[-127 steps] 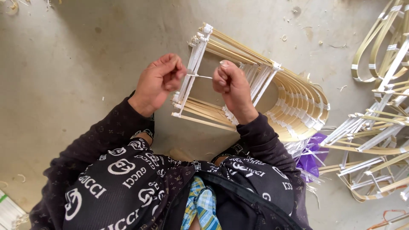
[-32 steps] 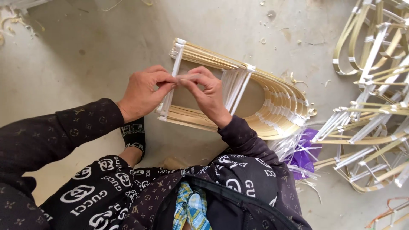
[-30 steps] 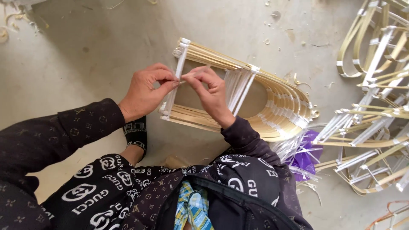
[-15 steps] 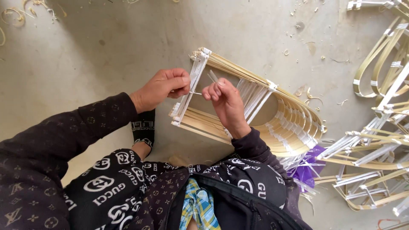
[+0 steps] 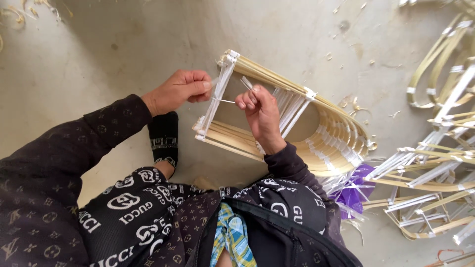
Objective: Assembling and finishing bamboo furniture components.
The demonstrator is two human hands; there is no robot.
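Fingers of both my hands pinch a thin white plastic tie strip [image 5: 223,101], stretched taut between them: left hand [image 5: 179,90] just left of the curved pale bamboo-strip frame [image 5: 297,123], right hand [image 5: 260,110] against its near edge. Pulling unevenly could, I reckon, snap the strip or let it slip, loosening the frame's white-wrapped corner post [image 5: 217,94].

Left hand [image 5: 180,90] and right hand [image 5: 257,106] drawn apart, white strip [image 5: 223,101] now taut between them
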